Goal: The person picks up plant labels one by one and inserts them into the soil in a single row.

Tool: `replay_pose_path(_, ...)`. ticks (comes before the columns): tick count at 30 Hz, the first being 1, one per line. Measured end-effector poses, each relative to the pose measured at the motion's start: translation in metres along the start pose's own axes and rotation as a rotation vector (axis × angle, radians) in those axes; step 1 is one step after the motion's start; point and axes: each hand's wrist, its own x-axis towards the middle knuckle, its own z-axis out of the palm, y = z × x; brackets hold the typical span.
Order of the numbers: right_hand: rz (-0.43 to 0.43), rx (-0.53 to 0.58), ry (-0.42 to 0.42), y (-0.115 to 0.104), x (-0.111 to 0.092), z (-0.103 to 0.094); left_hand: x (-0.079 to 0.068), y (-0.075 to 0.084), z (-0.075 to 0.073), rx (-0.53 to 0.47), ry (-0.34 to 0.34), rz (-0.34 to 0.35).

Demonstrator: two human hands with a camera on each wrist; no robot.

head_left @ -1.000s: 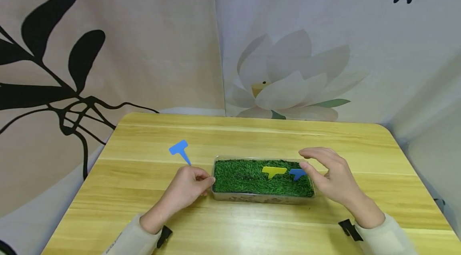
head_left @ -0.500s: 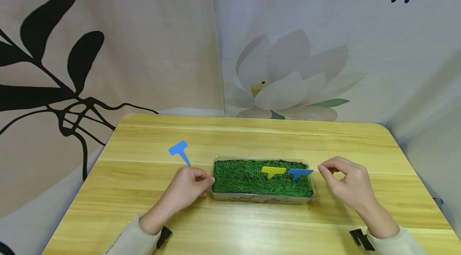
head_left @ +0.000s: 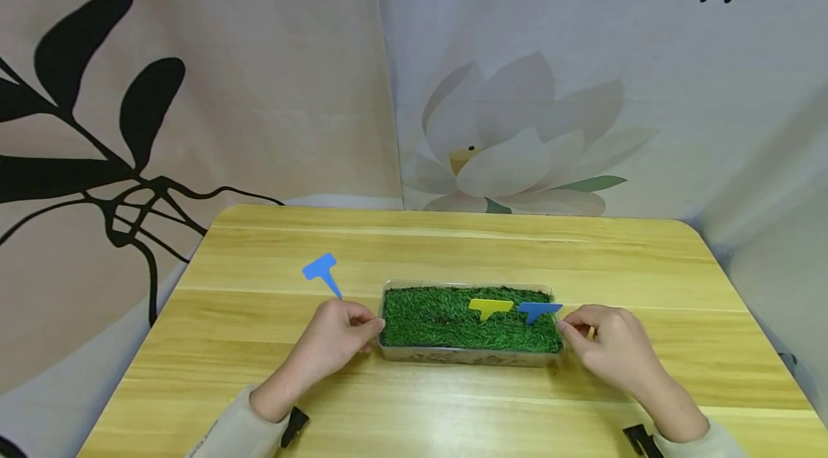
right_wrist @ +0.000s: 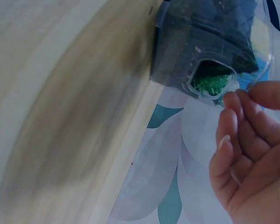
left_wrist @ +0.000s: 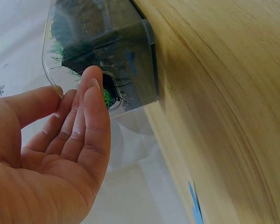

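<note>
A clear plastic box (head_left: 466, 356) full of green artificial grass (head_left: 423, 318) sits on the table. From the grass stand a yellow T-shaped plant label (head_left: 490, 308) and a blue T-shaped plant label (head_left: 538, 310), both toward the right. At the box's left end my left hand (head_left: 333, 339) pinches the rim between thumb and fingers. My right hand (head_left: 611, 343) pinches the rim at the opposite end, thumb on top. Both wrist views show the clear end walls (left_wrist: 140, 79), each with an opening where grass shows.
Another blue T-shaped label (head_left: 321, 271) lies on the wooden table (head_left: 310, 228) just beyond my left hand. Behind the table's back edge hang printed curtains (head_left: 291, 84). Bits of grass lie near the box's right front corner.
My right hand drew back from the blue label in the grass, closed its fingers, and came in to the box's right rim. My left hand stays on the left rim.
</note>
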Motion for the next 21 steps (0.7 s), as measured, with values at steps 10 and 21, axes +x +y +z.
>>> replay_pose_path(10, 0.115, 0.027, -0.096, -0.005, 0.002, -0.003, 0.000, 0.003, -0.001, 0.033, -0.006, 0.009)
replay_pose_path(21, 0.172, 0.057, -0.142, -0.010, 0.003, -0.007, 0.000, 0.012, -0.006, 0.125, -0.052, 0.016)
